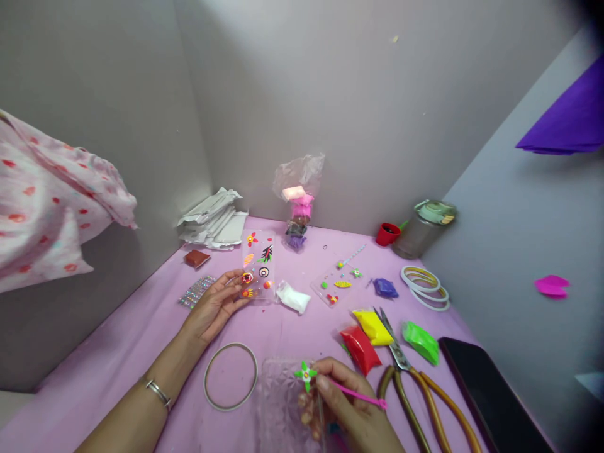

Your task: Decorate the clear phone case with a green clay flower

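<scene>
My left hand point(218, 307) has its thumb and fingers closed on the near left edge of a clear plastic panel point(258, 250) that bears small colourful clay shapes. Low in the middle, my right hand point(346, 402) pinches a thin pink plastic tool point(358, 395). At its fingertips is a small flower point(306, 375) with green petals and a white centre; whether it sits on the tool's tip I cannot tell. Beneath that hand lies a clear patterned plastic panel point(278, 412). A round bangle-like ring point(231, 377) rests on the purple cloth between my arms.
Red point(361, 350), yellow point(374, 327) and green clay packets point(421, 343) lie right, around open scissors point(400, 356). A black phone point(491, 396) is at the right edge. Farther back are a second decorated panel point(340, 283), white rings point(425, 287), a jar point(419, 233) and silvery packets point(214, 220).
</scene>
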Demonstrator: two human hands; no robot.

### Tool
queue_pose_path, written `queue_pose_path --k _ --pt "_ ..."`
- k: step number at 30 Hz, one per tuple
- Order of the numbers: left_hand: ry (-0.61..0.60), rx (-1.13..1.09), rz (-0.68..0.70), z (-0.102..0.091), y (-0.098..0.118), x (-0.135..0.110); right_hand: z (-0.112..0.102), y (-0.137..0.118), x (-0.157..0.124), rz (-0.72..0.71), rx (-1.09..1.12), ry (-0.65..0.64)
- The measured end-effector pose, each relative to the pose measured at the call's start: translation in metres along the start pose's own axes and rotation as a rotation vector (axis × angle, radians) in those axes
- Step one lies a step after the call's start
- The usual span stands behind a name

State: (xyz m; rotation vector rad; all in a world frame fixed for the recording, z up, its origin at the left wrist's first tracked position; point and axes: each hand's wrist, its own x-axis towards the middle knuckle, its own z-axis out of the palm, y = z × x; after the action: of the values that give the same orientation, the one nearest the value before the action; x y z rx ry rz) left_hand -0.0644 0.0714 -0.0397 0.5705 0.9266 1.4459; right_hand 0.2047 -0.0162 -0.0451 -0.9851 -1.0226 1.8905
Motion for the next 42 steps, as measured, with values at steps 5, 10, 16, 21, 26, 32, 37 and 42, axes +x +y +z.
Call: queue_pose_path --k 5,10,16,21,26,32,37,42 --pt "-0.005 0.012 -0.001 0.0006 0.0006 -0.0009 -0.0003 -0.0005 0.0002 0.003 -0.024 0.014" --pt "-0.009 0.016 0.002 0.0008 0.0004 -0.0007 -0.0009 0.0006 0.0 0.01 -0.024 0.019" --pt "-0.015 0.025 0.007 0.0002 -0.0001 -0.0005 -0.0042 0.0064 -0.0016 0.008 -0.043 0.029" --pt "-0.014 0.028 0.006 0.0009 -0.0001 -0.0006 -0.0027 0.0032 -0.0014 0.006 -0.06 0.02" --pt "-0.012 0.025 0.005 0.0022 0.0008 -0.0005 0.0003 0.0001 -0.0015 -0.001 -0.046 0.021" --pt "-0.018 0.021 0.005 0.0025 0.0013 -0.0021 -0.0016 0.0007 -0.0028 -0.002 -0.054 0.023" --pt "-0.023 0.03 0.001 0.003 0.0009 -0.0024 -0.0037 0.0031 -0.0018 -0.014 -0.081 -0.017" --pt "-0.016 0.046 -0.017 0.0019 0.0007 -0.003 -0.0008 0.0038 -0.001 -0.028 -0.012 -0.052"
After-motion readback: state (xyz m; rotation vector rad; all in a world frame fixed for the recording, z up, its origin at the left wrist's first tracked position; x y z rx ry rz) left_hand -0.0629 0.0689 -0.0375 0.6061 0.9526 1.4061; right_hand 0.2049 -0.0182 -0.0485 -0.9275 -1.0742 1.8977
